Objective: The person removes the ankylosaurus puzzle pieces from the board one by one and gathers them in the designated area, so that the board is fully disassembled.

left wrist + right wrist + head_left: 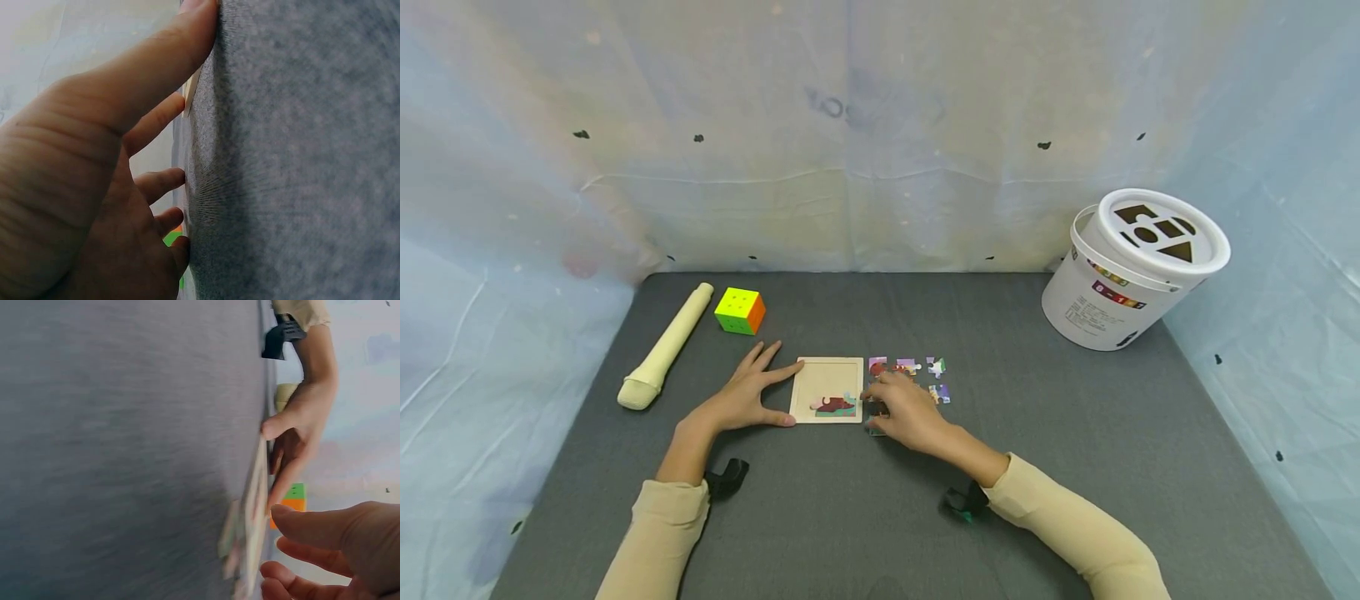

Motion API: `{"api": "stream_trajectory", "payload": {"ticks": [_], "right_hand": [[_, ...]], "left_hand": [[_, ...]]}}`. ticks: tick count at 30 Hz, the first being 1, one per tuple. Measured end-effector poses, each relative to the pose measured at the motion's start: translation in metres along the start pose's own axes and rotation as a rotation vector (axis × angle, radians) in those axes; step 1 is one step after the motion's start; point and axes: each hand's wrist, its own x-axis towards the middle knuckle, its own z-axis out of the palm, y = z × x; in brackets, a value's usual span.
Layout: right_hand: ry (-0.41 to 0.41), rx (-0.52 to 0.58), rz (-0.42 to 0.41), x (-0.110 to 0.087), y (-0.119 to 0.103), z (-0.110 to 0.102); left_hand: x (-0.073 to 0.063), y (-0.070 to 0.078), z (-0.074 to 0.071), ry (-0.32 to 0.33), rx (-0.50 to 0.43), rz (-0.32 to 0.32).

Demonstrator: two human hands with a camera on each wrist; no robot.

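Observation:
A square wooden puzzle tray (826, 377) lies flat in the middle of the table. Joined puzzle pieces (835, 406) in red and teal fill part of its lower right corner. My left hand (748, 396) rests at the tray's left side, fingers spread, the thumb at the lower left corner and the index finger at the upper left. Just past the right edge, my right hand (913, 414) is over loose pieces and partly hides them. Its thumb and fingers (312, 525) stand apart in the right wrist view, with nothing seen between them. More loose jigsaw pieces (907, 366) lie beyond it.
A yellow, green and orange puzzle cube (740, 311) sits at the back left, beside a pale yellow club-shaped object (666, 350). At the back right stands a white bucket (1093, 300) with a shape-cutout lid (1161, 229). Plastic sheeting hangs around the grey table (820, 517).

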Motion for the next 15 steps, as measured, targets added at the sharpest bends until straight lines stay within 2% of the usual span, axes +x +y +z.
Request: {"api": "stream_trajectory", "payload": {"ticks": [9,15], "right_hand": [[-0.047,0.121,-0.021,0.028,-0.021,0.005],[-0.066,0.126,-0.037,0.044,-0.028,0.021]], "left_hand": [[0.001,-0.001,0.001,0.002,0.011,0.002],[0.000,-0.001,0.001,0.008,0.009,-0.001]]}}
